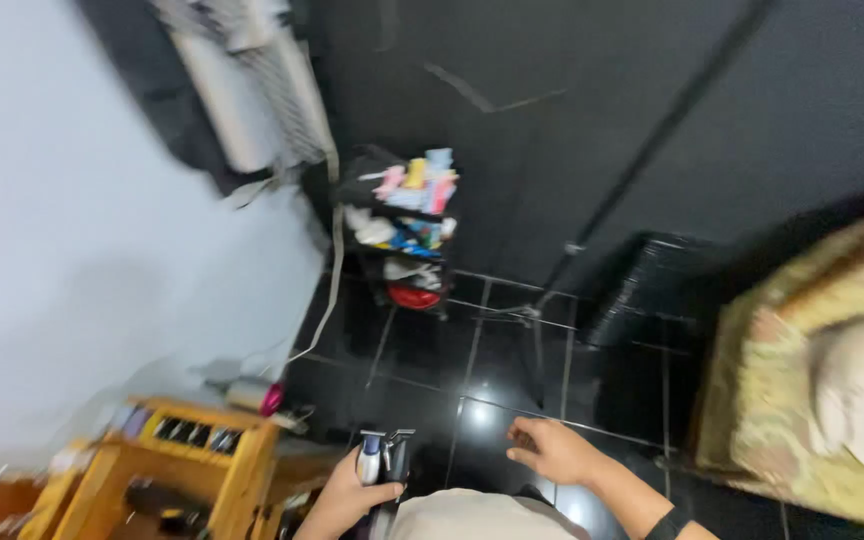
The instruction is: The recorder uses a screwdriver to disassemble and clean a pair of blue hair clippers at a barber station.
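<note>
- Dark glossy floor tiles (512,370) with pale grout lines fill the room; walls are black on the far side, pale on the left. View is motion-blurred, so fine detail is uncertain.
- Left hand (350,500): fingers wrapped tight round a hair clipper (384,462), blade end up and body upright, a grip that looks meant to keep the cutting head clear of the body.
- Right hand (552,450): holds nothing; fingers loosely curled, palm down, hovering above the floor, apart from the clipper.
- Wooden rack (177,465) stands just left of the left hand, slots on top apparently for tools.
- Pink-ended hair dryer (247,397) lies behind the rack, near the wall.
- Cluttered black trolley (402,225) stands against the far wall, well apart.
- Patterned yellow armchair (802,380) at right.
</note>
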